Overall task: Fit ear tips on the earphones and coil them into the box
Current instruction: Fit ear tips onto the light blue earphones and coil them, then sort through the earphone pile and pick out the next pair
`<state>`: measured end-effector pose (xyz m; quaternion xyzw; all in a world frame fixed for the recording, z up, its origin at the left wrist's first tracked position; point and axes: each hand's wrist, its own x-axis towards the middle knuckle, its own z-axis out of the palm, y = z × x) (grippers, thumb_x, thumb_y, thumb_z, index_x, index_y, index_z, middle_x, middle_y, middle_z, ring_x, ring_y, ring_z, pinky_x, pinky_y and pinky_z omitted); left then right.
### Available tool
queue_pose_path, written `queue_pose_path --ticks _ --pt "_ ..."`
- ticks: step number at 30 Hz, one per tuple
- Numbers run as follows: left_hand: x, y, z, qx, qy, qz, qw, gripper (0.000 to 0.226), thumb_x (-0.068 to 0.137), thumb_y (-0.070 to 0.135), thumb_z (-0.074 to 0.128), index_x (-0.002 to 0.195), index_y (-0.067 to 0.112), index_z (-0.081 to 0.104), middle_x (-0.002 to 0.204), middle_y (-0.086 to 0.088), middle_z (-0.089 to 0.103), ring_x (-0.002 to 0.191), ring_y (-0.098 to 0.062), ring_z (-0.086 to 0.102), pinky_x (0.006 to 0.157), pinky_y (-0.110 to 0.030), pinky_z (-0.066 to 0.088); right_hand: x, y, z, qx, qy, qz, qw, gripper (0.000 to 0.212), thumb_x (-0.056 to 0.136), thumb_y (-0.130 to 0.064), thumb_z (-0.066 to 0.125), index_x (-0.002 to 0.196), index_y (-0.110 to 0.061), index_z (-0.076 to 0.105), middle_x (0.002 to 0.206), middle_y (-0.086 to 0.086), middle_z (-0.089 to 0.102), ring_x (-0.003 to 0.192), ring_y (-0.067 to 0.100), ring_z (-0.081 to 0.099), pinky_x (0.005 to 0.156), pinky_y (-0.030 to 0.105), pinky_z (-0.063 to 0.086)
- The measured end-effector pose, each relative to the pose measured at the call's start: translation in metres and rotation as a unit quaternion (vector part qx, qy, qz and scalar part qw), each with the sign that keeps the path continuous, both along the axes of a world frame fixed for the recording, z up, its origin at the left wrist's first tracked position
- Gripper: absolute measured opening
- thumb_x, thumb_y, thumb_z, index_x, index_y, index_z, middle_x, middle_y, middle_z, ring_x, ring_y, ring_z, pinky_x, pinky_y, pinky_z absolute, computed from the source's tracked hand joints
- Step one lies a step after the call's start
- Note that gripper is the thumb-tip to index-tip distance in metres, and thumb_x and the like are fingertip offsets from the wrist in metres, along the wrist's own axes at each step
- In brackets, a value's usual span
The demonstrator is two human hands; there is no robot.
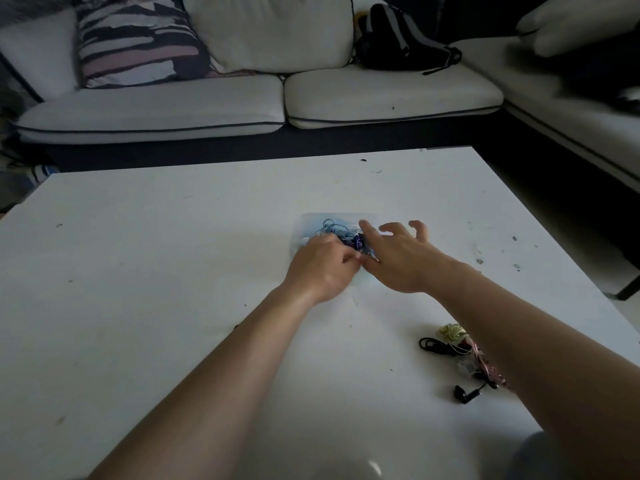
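Note:
A clear plastic box (304, 225) lies on the white table (173, 271), holding coiled blue and purple earphones (337, 233). My left hand (322, 268) sits at the box's near edge with fingers curled, pinching at the cables inside. My right hand (398, 258) hovers over the box's right side, fingers spread and straight, index finger reaching onto the earphones. Nearer to me on the right lies a loose heap of earphones (450, 348): black, pink and yellowish cables, partly hidden by my right forearm. A black earbud (462, 396) lies at its near end.
A white sofa (221, 105) with a striped cushion (138, 39) and a black backpack (401, 39) stands beyond the table. Another sofa section (571, 109) runs along the right. Small dark specks dot the table top.

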<state>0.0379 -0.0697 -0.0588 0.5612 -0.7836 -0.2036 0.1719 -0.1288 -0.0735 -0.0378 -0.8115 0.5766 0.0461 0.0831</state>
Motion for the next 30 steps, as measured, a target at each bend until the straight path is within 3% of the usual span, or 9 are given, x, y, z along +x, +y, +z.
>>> queue_pose_path --ticks 2,5,7,11,13,18,24,27,30 --pt "-0.002 0.001 0.002 0.005 0.018 0.013 1.000 0.028 0.090 0.028 0.046 0.070 0.022 0.065 0.077 0.000 0.057 0.090 -0.027 0.056 0.068 -0.034 0.041 0.000 0.001 -0.003 -0.028 -0.005 0.003 1.000 0.061 0.104 -0.043 0.027 0.154 -0.012 0.009 0.136 -0.003 0.058 0.148 0.024 0.022 0.115 0.055 0.013" --pt "-0.002 0.007 0.009 0.021 0.080 0.055 0.995 0.028 0.093 0.018 0.048 0.103 0.024 0.073 0.090 0.004 0.070 0.090 -0.019 0.061 0.077 -0.032 0.049 -0.003 0.002 -0.002 -0.057 0.009 0.001 0.998 0.052 0.104 -0.045 0.029 0.147 -0.016 0.031 0.149 0.000 0.045 0.149 0.027 0.019 0.115 0.053 0.015" --pt "0.000 0.012 0.013 0.027 0.108 0.068 0.991 0.034 0.092 0.014 0.049 0.114 0.026 0.071 0.103 0.005 0.073 0.098 -0.016 0.064 0.088 -0.032 0.051 -0.006 0.002 -0.001 -0.016 0.055 -0.001 0.998 0.058 0.101 -0.059 0.021 0.142 -0.023 0.041 0.162 0.003 0.023 0.151 0.029 0.007 0.116 0.057 0.009" --pt "0.001 0.020 0.018 0.050 0.112 0.060 0.991 0.044 0.092 0.009 0.045 0.129 0.024 0.064 0.123 0.005 0.069 0.116 -0.012 0.060 0.101 -0.026 0.045 -0.009 0.007 -0.001 0.016 0.085 -0.010 0.996 0.079 0.092 -0.076 0.016 0.155 -0.029 0.021 0.168 0.001 -0.006 0.153 0.030 -0.009 0.117 0.061 0.000" --pt "0.001 0.024 0.019 0.048 0.110 0.061 0.991 0.046 0.092 0.007 0.045 0.132 0.023 0.062 0.128 0.004 0.067 0.120 -0.011 0.059 0.101 -0.023 0.042 -0.009 0.011 0.001 -0.020 0.049 -0.005 0.999 0.079 0.093 -0.074 0.027 0.156 -0.030 0.015 0.167 0.001 -0.003 0.153 0.030 -0.005 0.117 0.059 0.005" --pt "-0.008 0.040 0.024 -0.027 0.098 0.051 0.994 0.044 0.087 0.010 0.052 0.126 0.023 0.067 0.124 0.007 0.068 0.114 -0.012 0.060 0.099 -0.031 0.047 -0.022 0.029 0.012 -0.019 -0.076 -0.057 0.995 0.063 0.100 -0.049 0.044 0.155 -0.025 0.026 0.164 -0.001 0.021 0.150 0.028 0.013 0.115 0.053 0.017" --pt "-0.051 0.076 0.018 0.044 0.109 -0.025 0.993 0.023 0.090 0.020 0.058 0.100 0.033 0.074 0.096 0.020 0.066 0.075 0.000 0.059 0.078 -0.024 0.050 -0.074 0.051 0.015 0.042 -0.166 -0.109 0.979 0.041 0.101 -0.024 0.050 0.141 -0.018 0.053 0.146 0.000 0.052 0.134 0.022 0.047 0.110 0.036 0.037" --pt "-0.077 0.089 0.002 0.097 0.071 -0.052 0.991 0.027 0.090 0.019 0.059 0.112 0.030 0.069 0.103 0.011 0.064 0.080 -0.007 0.057 0.082 -0.027 0.050 -0.100 0.075 0.014 0.084 -0.164 -0.117 0.976 0.029 0.097 -0.020 0.055 0.123 -0.022 0.068 0.127 -0.005 0.066 0.114 0.014 0.061 0.098 0.026 0.043" --pt "-0.103 0.098 -0.008 0.113 0.040 -0.056 0.991 0.038 0.091 0.018 0.058 0.128 0.026 0.060 0.117 0.005 0.062 0.098 -0.015 0.060 0.090 -0.031 0.049 -0.113 0.095 0.005 0.140 -0.114 -0.118 0.976 0.030 0.094 -0.031 0.061 0.123 -0.024 0.067 0.120 -0.006 0.068 0.106 0.013 0.060 0.092 0.024 0.044"
